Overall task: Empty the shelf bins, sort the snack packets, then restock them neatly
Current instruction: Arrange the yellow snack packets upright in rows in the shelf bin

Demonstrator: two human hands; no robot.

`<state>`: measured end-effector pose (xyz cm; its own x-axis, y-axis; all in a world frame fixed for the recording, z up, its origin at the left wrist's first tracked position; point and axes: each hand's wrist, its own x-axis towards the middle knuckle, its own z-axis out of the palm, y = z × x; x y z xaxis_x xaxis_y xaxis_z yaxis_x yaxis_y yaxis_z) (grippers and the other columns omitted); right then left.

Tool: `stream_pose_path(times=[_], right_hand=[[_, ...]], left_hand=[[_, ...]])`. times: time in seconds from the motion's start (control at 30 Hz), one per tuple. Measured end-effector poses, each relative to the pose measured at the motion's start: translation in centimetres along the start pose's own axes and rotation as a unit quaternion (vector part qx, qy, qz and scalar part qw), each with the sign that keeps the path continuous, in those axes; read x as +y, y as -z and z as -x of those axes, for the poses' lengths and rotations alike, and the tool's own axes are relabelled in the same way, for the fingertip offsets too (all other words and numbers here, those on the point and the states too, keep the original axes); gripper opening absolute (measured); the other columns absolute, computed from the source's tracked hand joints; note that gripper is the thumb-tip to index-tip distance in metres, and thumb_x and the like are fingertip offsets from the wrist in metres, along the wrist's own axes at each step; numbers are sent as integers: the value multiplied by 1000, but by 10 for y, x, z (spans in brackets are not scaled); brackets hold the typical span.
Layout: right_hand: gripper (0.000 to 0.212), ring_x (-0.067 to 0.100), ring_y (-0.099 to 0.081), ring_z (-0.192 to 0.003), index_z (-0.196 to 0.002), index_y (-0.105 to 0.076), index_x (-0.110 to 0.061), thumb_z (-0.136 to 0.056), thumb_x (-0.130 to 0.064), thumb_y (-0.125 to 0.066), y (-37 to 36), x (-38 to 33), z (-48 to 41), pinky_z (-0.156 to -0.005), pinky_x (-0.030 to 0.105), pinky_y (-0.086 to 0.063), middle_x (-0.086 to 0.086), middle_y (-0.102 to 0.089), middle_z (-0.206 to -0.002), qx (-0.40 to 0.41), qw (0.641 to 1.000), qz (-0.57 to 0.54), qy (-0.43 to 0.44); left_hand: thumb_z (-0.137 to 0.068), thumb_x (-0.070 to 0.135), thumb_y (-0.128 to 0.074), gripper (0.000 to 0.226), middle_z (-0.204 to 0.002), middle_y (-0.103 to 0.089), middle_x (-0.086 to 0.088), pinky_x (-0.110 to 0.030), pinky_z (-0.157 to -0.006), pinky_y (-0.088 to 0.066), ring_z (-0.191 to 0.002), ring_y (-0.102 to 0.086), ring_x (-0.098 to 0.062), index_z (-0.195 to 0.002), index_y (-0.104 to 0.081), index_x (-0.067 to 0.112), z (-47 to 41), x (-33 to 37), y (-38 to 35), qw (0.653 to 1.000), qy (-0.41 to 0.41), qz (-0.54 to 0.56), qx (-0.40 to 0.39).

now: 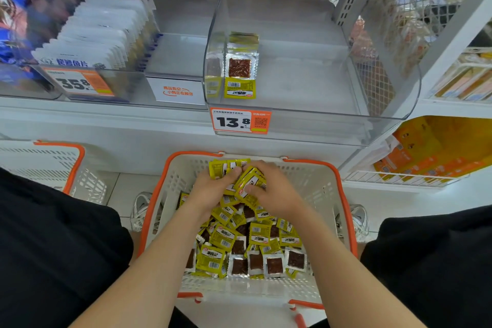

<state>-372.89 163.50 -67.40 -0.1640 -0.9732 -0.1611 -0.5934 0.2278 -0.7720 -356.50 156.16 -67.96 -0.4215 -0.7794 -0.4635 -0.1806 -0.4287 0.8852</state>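
A white basket with orange rim (154,202) sits on the floor between my knees, holding a loose heap of small yellow snack packets (253,245). My left hand (213,189) and my right hand (277,192) meet over the far end of the heap, together gripping a bunch of yellow packets (239,173). Above, a clear shelf bin (319,82) holds one short stack of the same yellow packets (241,66) against its left wall; the remainder of its floor is bare.
A neighbouring clear bin to the left holds a row of white packets (103,32), with a bare gap to their right. Price tags (239,121) hang on the bin fronts. A second white basket (53,165) stands at left. Orange packs (431,152) fill a wire shelf at right.
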Motion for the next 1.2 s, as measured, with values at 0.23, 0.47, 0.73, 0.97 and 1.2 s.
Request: stream_pose_path(times=[0.23,0.47,0.73,0.97,1.2], right_hand=[[36,20,-66,-111,-126,-66,-21,-92,-24,-77,-3,3,-6,-96,42,-56,-4,-70,-118,96,985,-70,-125],[16,26,-79,-87,-113,-71,-12,-97,-11,-73,-2,9,-1,-72,38,-65,9,-79,-102,66,897,-372,-229],[86,22,-31,-152,-166,-15,-30,-100,-16,-69,-3,1,4,-121,41,-32,3,-33,-166,-18,998,9,-61],[64,21,-49,-137,-155,-41,-21,-98,-21,-71,-5,10,3,-114,38,-41,1,-53,-149,-29,998,-4,-48],[23,20,-76,-100,-123,-66,-23,-102,-15,-66,9,18,6,-89,43,-62,0,-78,-111,-40,958,-257,-122]], left_hand=[[-98,36,-72,29,-117,-78,-5,-55,-99,-58,-109,-75,-26,-124,-74,22,1,3,2,998,27,46,-43],[-99,37,-71,17,-111,-79,5,-52,-97,-59,-106,-76,-20,-114,-76,32,-3,0,-5,1000,-1,-7,-6],[-99,23,-63,28,-74,-62,-10,-35,-68,-46,-66,-56,-20,-91,-62,-4,-12,4,9,976,-71,-206,3],[-98,43,-70,27,-97,-79,-5,-37,-80,-59,-88,-76,-17,-101,-77,17,-8,5,17,979,-49,-188,-58],[-109,20,-52,23,-108,-80,1,-37,-87,-57,-102,-76,-20,-115,-73,23,-5,7,17,993,17,-98,-65]])
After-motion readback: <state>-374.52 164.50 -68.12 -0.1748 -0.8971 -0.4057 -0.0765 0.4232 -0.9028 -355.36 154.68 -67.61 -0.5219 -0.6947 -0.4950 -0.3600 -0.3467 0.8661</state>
